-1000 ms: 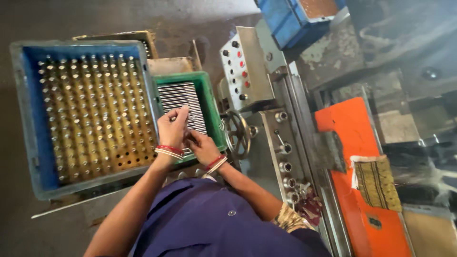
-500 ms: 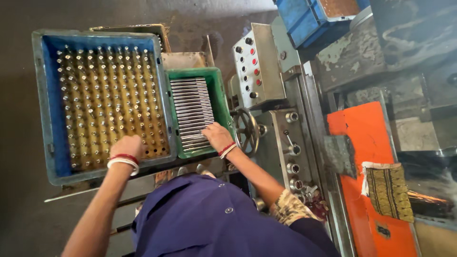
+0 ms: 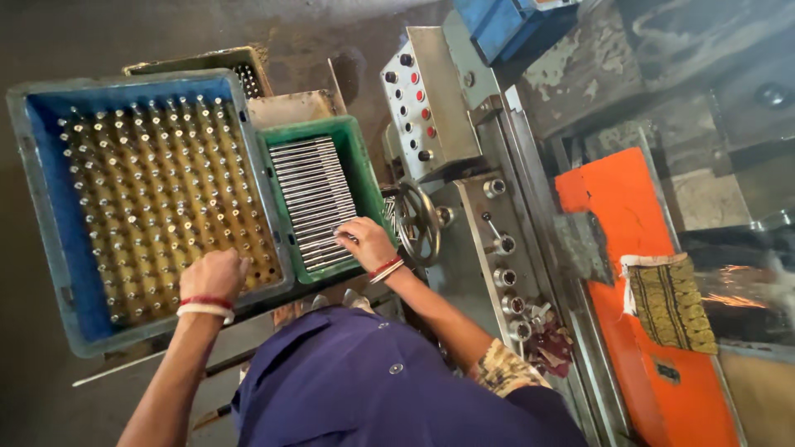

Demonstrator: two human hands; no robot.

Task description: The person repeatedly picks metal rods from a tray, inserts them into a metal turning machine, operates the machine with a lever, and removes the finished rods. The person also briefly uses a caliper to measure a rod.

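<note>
My left hand [image 3: 214, 277] hovers with its fingers curled over the near right corner of a blue crate [image 3: 50, 215]. The crate holds a perforated board with several upright metal pins [image 3: 157, 199]. Whether the hand holds a pin is hidden. My right hand [image 3: 364, 242] rests on a layer of thin metal rods [image 3: 310, 194] lying side by side in a green crate [image 3: 364, 165], and its fingertips pinch at the nearest rods. Both wrists wear red and white bangles.
Right of the green crate stand a grey control box with red and black buttons [image 3: 418, 103], a handwheel [image 3: 416, 219] and a machine bed with knobs [image 3: 505, 248]. An orange panel [image 3: 617, 199] with a patterned cloth [image 3: 667, 302] lies further right. A blue bin [image 3: 505, 25] sits at the top.
My hands were together over the green crate. The left one moved to the blue crate, then slid toward its right edge. The right one stayed at the rods.
</note>
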